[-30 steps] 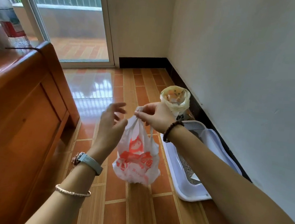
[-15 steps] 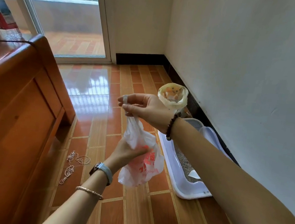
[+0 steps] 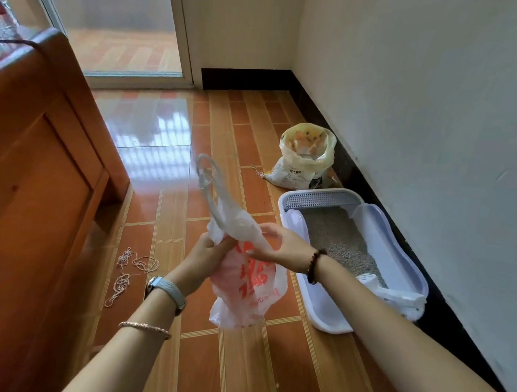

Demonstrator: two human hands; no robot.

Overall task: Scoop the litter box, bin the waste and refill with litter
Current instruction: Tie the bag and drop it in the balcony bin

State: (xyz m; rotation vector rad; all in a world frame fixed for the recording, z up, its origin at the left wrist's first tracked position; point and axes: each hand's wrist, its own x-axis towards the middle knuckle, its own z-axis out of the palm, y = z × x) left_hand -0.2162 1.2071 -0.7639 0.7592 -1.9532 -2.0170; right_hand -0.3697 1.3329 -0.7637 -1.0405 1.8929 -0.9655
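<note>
- A white plastic bag [image 3: 248,286] with red print is held in the air over the tiled floor [image 3: 230,379], between the wooden cabinet [image 3: 27,176] and the litter box [image 3: 405,254].
- The bag's gathered neck is gripped by the left hand [image 3: 208,254], with the fingers curled round it. The filled lower part hangs below that hand.
- The right hand [image 3: 280,246] is held open, its fingers spread and nearly straight. Its thumb side is laid against the bag's twisted upper part, and nothing is clasped by it.
- The twisted handles [image 3: 206,173] are seen standing up and away from both hands, blurred.
- The litter box is set on the floor along the foot of the right wall [image 3: 438,103], to the right of the hands. Grey litter [image 3: 336,237] is seen inside it, with a grey perforated panel [image 3: 321,198] across its far end.
- Crumpled white plastic [image 3: 400,300] is draped at the box's near right corner.
- An open yellowish litter sack [image 3: 306,156] is stood just beyond the box's far end, against the black skirting.
- A tangle of pale string [image 3: 128,269] is left on the floor by the cabinet's base.
- A watch [image 3: 169,292] is worn on the left wrist and a bead bracelet [image 3: 315,265] on the right.
</note>
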